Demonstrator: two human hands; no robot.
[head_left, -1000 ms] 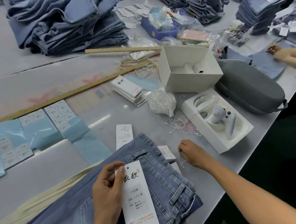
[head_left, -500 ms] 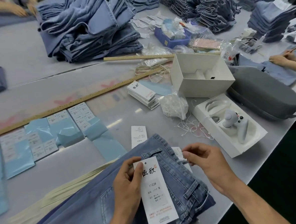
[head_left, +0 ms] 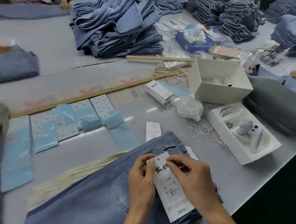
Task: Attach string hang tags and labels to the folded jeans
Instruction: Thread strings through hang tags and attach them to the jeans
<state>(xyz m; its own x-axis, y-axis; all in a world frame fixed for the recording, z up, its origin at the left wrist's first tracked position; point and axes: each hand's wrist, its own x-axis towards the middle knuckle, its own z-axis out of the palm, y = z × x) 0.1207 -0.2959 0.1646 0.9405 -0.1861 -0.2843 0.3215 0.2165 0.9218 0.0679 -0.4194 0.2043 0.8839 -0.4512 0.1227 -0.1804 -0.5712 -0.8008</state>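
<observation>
Grey tabletop [head_left: 73, 156] with folded jeans [head_left: 90, 198] at the near edge. The right hand [head_left: 191, 176] has been brought from the tabletop to the hang tag [head_left: 172, 188]; the tag is pinched by both hands, left hand [head_left: 142, 179] included, suggesting threading is under way.

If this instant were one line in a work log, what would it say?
step: stringing tag | left hand: holds white paper hang tag | right hand: pinches at tag's punched hole | under: folded blue denim jeans | string: not discernible
</observation>
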